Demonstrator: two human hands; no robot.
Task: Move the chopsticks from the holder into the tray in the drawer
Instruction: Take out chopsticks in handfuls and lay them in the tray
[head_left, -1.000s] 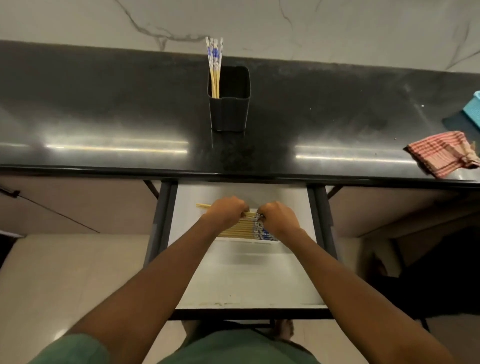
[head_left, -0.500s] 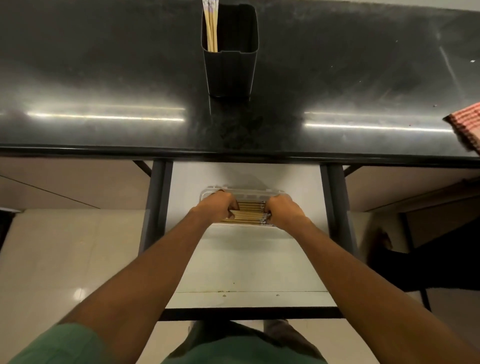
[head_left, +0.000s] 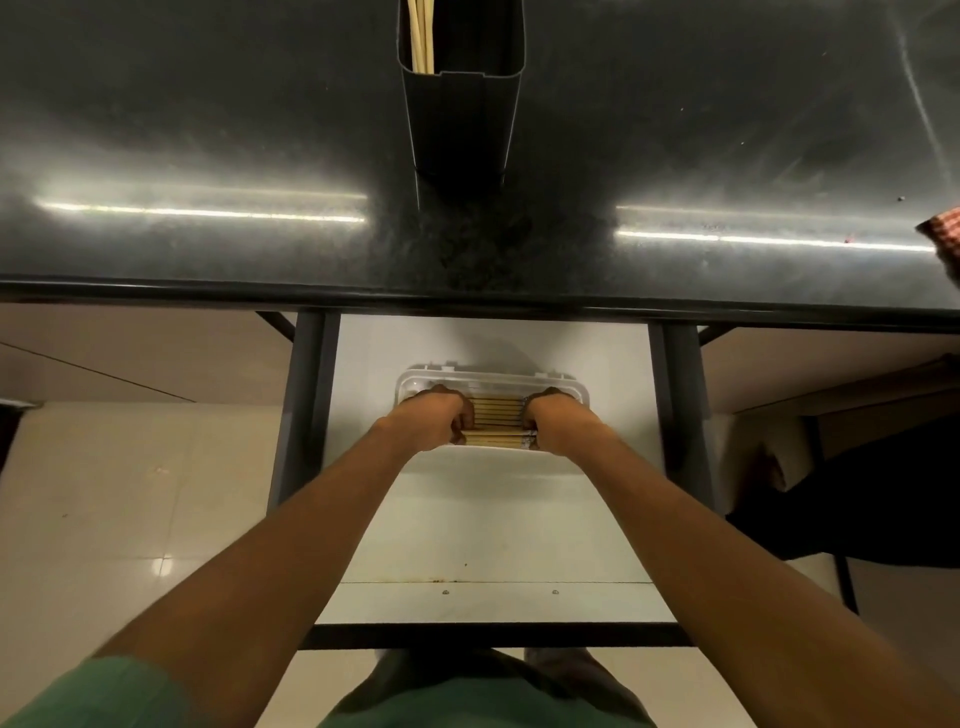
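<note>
A bundle of wooden chopsticks (head_left: 493, 423) lies across a clear plastic tray (head_left: 491, 378) in the open white drawer (head_left: 493, 525). My left hand (head_left: 434, 418) grips the bundle's left end and my right hand (head_left: 558, 423) grips its right end, fingers curled round the sticks. Both hands sit inside the tray. On the black counter behind stands a dark square holder (head_left: 460, 104) with a few chopsticks (head_left: 422, 36) leaning in its left corner; their tops are cut off by the frame's upper edge.
The black counter edge (head_left: 467, 301) overhangs the drawer's back. Dark metal rails (head_left: 304, 415) run along both drawer sides. A red checked cloth (head_left: 945, 236) lies at the counter's right edge. Pale floor tiles show to the left.
Both hands have lowered the chopstick bundle into the tray. The view has tipped downward and come closer, so the holder's top has left the frame.
</note>
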